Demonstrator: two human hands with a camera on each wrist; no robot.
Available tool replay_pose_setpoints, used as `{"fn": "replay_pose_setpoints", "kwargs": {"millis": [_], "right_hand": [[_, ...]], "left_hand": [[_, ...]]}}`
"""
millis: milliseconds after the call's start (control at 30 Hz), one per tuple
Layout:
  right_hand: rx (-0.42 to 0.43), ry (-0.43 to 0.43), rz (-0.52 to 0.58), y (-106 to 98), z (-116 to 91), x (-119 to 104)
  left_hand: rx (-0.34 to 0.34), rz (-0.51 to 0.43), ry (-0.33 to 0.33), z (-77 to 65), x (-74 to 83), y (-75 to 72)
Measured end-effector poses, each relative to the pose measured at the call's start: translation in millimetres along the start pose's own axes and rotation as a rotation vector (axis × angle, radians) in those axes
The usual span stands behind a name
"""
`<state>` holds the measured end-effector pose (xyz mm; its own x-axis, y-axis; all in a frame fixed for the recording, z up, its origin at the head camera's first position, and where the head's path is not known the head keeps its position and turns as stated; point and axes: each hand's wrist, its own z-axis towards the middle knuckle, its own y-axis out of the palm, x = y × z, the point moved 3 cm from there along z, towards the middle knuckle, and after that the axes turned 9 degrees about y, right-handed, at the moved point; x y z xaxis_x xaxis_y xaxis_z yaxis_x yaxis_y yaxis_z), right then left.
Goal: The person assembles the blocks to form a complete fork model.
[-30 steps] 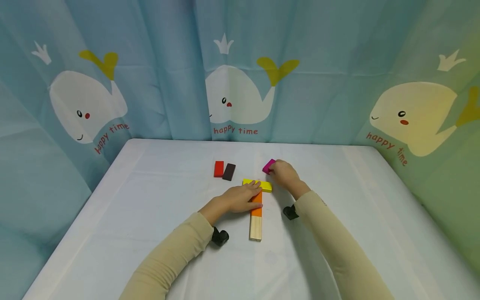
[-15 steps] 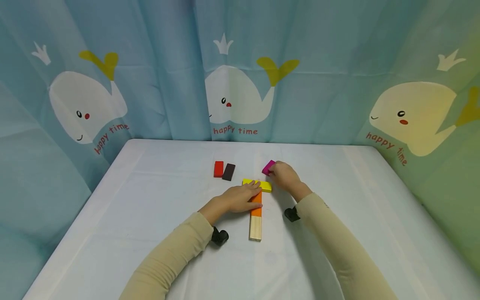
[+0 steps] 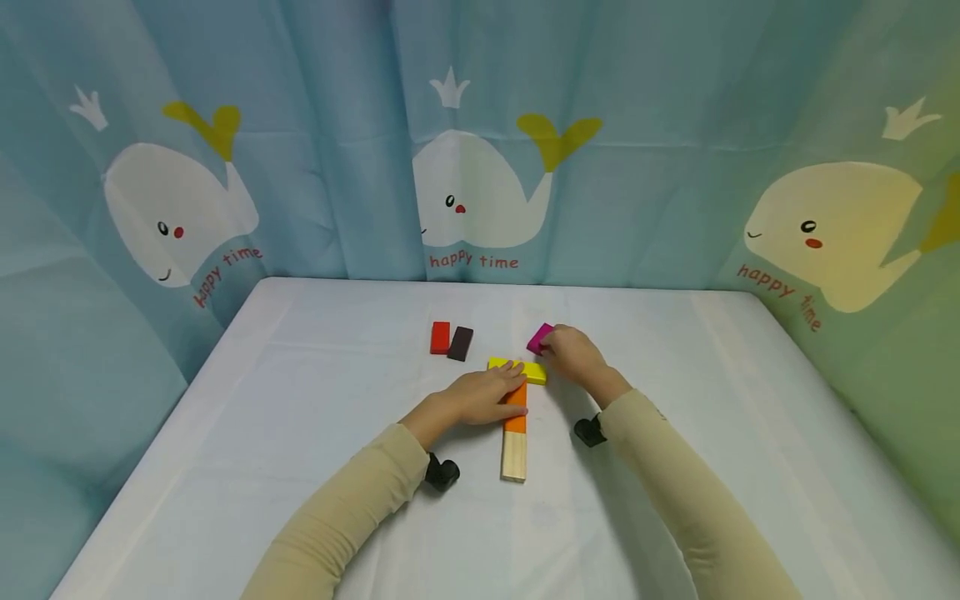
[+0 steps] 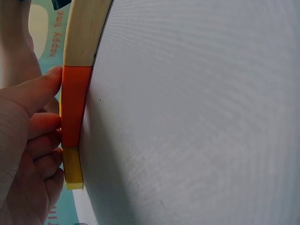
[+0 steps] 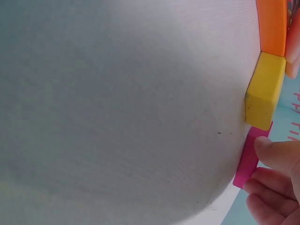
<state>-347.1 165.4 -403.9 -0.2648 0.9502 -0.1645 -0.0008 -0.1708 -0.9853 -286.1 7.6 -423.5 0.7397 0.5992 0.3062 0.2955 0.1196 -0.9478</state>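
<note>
In the head view a yellow block (image 3: 535,374) lies crosswise at the far end of an orange block (image 3: 516,422). A bare wood block (image 3: 513,457) continues the line toward the person. My left hand (image 3: 482,395) lies over the orange and yellow blocks, its fingertips on their top faces. The left wrist view shows its thumb and fingers (image 4: 44,124) along those tops. Just beyond the yellow block's right end, my right hand (image 3: 573,353) pinches a magenta block (image 3: 538,339). The right wrist view has its thumb and fingers on the magenta block, close to the yellow one.
A red block (image 3: 440,337) and a dark brown block (image 3: 461,343) lie side by side farther back and left, on the white tabletop (image 3: 337,375). A blue curtain (image 3: 337,150) with whale prints hangs behind the table.
My right hand has drawn the magenta block slightly nearer to the yellow block. The left hand keeps its place on the blocks; the head view has shifted a little.
</note>
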Motion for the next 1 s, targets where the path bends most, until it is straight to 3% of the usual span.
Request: {"fn": "replay_pose_setpoints", "kwargs": {"millis": [333, 1000], "right_hand": [[-0.029, -0.001, -0.018, -2, -5, -2], [0.002, -0.053, 0.0, -6, -16, -4]], "left_hand": [[0.011, -0.008, 0.001, 0.0, -0.3, 1.2], [0.013, -0.013, 0.006, -1.0, 0.9, -0.3]]}}
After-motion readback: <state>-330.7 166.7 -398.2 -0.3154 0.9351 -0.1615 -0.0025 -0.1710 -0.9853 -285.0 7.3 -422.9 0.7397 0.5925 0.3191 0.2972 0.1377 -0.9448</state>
